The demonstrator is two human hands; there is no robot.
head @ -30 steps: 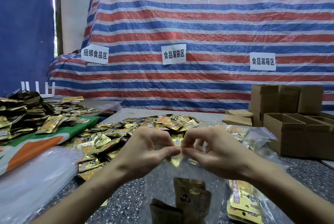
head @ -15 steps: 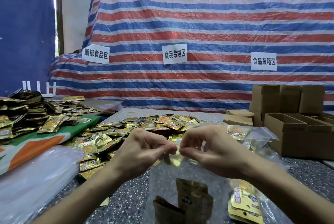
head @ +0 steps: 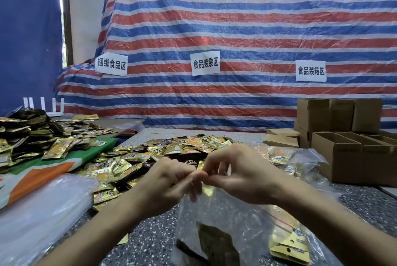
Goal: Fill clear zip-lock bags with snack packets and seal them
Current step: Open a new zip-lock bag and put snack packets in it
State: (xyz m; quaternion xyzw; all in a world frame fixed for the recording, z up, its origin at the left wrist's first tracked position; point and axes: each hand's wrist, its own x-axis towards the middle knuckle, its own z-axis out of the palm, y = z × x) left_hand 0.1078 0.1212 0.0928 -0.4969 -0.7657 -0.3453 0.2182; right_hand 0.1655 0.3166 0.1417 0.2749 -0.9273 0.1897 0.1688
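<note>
A clear zip-lock bag [head: 242,220] hangs upright in front of me with a few dark and gold snack packets [head: 217,244] at its bottom. My left hand [head: 169,182] and my right hand [head: 240,173] meet at the bag's top edge, both pinching it between thumb and fingertips. A wide pile of loose gold snack packets [head: 154,154] lies on the speckled table [head: 150,235] just behind my hands. A gold packet [head: 290,246] shows at the lower right, inside or behind the bag; I cannot tell which.
A stack of clear bags [head: 36,212] lies at the left front. More packets are heaped on a green and orange cloth [head: 53,164] at far left. Filled clear bags [head: 285,158] lie right of the pile. Open cardboard boxes [head: 352,154] stand at right. A striped tarp [head: 236,40] hangs behind.
Both hands have stayed at the bag's top edge, shifting slightly and pressing closer together. The bag with its packets hangs in much the same place.
</note>
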